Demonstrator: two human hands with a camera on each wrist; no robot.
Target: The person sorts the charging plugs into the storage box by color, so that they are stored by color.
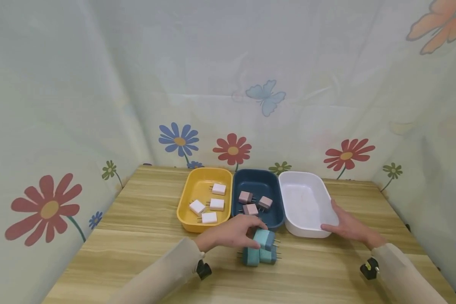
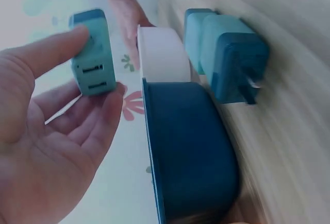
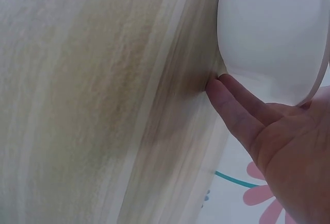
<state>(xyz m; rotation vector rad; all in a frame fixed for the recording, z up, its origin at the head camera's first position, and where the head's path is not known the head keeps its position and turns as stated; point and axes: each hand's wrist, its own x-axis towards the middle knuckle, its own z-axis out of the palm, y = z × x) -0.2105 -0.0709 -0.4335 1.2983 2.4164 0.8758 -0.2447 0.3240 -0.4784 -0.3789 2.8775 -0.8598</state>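
Note:
My left hand (image 1: 235, 231) pinches a teal plug-in USB charger (image 2: 93, 54) between thumb and fingers, raised above the wooden table. Two ports on it face the left wrist camera; in the head view its metal prongs point right. Just below, more teal chargers (image 1: 251, 256) with darker blue ends lie close together on the table. My right hand (image 1: 349, 226) holds the near right corner of the white tray (image 1: 304, 232). Its thumb lies at the rim, and its fingers (image 3: 237, 116) reach along the outside, low by the table. Nothing shows inside this tray.
Left of the white tray stands a dark blue tray (image 1: 256, 173) with several pinkish chargers (image 1: 251, 210) in it. Beside that, a yellow tray (image 1: 184, 202) holds several white chargers (image 1: 217, 204). A patterned cloth (image 1: 213, 105) hangs behind and beside the table (image 1: 144, 211).

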